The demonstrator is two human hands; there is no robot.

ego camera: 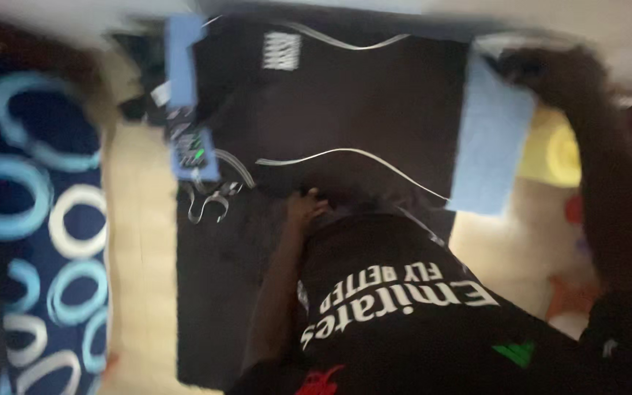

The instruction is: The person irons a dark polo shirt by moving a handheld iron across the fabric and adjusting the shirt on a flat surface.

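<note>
**A:** What is closest in the frame?

**B:** At the bottom centre, the person's black shirt (404,314) with white lettering fills the view. The left hand (305,208), at centre, presses down on a black garment (345,110) spread flat; the fingers look curled, but blur hides how far they close.

**A:** And further up?

**B:** The right hand (532,66), at the upper right, reaches the garment's far edge beside a light blue panel (488,146); I cannot tell its grip. A blue rug with ring patterns (31,205) lies at the left, and a yellow object (554,150) at the right.
</note>
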